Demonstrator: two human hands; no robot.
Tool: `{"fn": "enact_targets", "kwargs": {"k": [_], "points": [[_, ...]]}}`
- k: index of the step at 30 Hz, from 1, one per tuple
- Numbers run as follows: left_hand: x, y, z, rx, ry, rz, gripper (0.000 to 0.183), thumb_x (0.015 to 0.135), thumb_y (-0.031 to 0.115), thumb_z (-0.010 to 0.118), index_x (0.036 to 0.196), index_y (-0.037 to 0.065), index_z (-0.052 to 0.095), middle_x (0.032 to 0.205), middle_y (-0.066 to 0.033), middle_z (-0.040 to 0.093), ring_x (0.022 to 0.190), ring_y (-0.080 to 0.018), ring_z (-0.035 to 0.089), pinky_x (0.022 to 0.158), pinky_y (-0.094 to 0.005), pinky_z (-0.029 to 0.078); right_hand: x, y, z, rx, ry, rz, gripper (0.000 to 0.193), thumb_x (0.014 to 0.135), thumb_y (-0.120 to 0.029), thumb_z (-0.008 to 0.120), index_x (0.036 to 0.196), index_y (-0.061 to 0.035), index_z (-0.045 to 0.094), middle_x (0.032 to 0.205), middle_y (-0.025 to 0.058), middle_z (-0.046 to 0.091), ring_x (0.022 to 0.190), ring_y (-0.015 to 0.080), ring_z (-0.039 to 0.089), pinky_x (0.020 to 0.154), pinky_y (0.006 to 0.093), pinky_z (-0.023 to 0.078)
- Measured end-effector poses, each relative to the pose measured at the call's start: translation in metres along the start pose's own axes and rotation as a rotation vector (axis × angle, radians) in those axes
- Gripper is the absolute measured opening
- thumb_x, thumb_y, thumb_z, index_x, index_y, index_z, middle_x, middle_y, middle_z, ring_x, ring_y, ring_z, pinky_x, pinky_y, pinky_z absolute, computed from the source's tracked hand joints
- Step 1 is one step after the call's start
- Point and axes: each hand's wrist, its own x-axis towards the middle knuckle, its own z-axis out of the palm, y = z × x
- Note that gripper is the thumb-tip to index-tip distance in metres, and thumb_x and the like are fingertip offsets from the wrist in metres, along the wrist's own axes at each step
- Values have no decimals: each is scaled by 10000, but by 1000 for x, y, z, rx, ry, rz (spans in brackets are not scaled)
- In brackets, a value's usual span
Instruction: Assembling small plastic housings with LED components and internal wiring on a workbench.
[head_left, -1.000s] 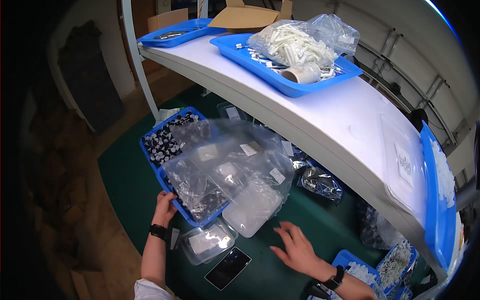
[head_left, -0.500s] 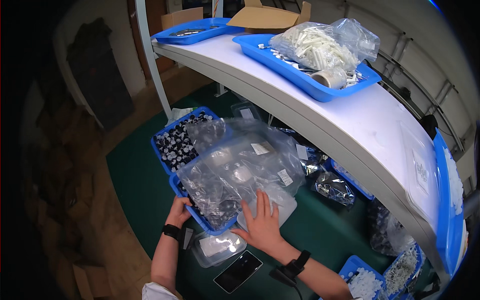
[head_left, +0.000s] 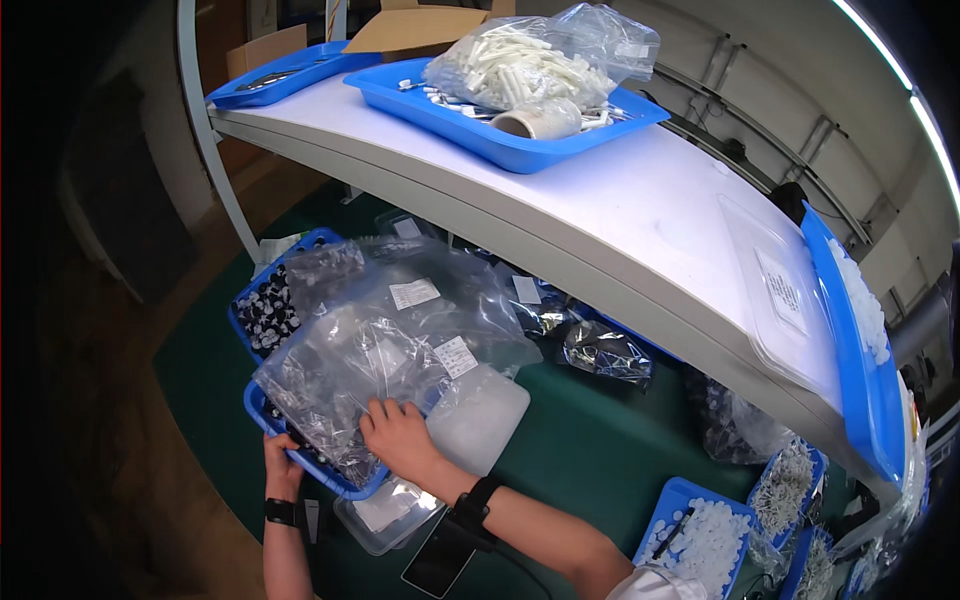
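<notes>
My left hand point(head_left: 282, 468) is closed on the near left rim of a blue tray point(head_left: 350, 490), thumb over the edge. Small dark parts show inside that tray, mostly covered by a large clear plastic bag point(head_left: 330, 350) with white labels. My right hand point(head_left: 400, 438) has its fingers curled into the bag's near side, gripping the film. Partly under the bag, a translucent white sheet or lid point(head_left: 490, 412) lies to the right of my right hand. Behind, another blue tray point(head_left: 242, 335) holds many small black and white round parts point(head_left: 268, 312).
A clear plastic box point(head_left: 365, 535) and a phone point(head_left: 437, 560) lie near me. Overhead, a white shelf point(head_left: 640, 230) carries a blue tray point(head_left: 520, 158) with a bag of white tubes. Trays of white pieces point(head_left: 710, 535) stand at right. Silvery bags point(head_left: 605, 352) sit under the shelf.
My view has swung right, shifting the scene leftward. My right hand went from spread fingers to curled ones on the plastic bag. My left hand stays on the tray rim.
</notes>
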Motion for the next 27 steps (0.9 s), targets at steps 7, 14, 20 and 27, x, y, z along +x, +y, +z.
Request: {"fn": "enact_targets", "kwargs": {"k": [7,14,20,27], "points": [[-20,11,-6,13,19,16,576,457,-62,426,1025,-8,509,913,-110,572,854,-291,582,798,-378,495,15,25,-21,175,69,81,263,725,-197,554,882,11,520,912,133,508,842,266,500,718,382,404],[-32,7,1,-120,-11,66,636,483,-93,412,1109,0,471,968,-134,568,881,-320,575,793,-410,499,21,-21,-47,40,-152,76,852,690,-618,545,1180,73,451,1281,229,366,1192,309,332,881,546,289],[-29,12,-5,-100,-25,89,589,482,-97,408,1063,-18,468,909,-134,568,796,-297,591,726,-396,522,19,-6,-22,20,-100,-12,420,733,-305,600,1016,3,566,1144,159,502,1080,269,455,789,435,375],[-37,14,-11,-133,-37,100,653,478,-119,394,1115,2,469,992,-132,575,900,-305,581,806,-400,503,39,34,-45,349,410,80,159,721,-7,522,873,14,565,918,169,576,838,302,562,715,367,449]]}}
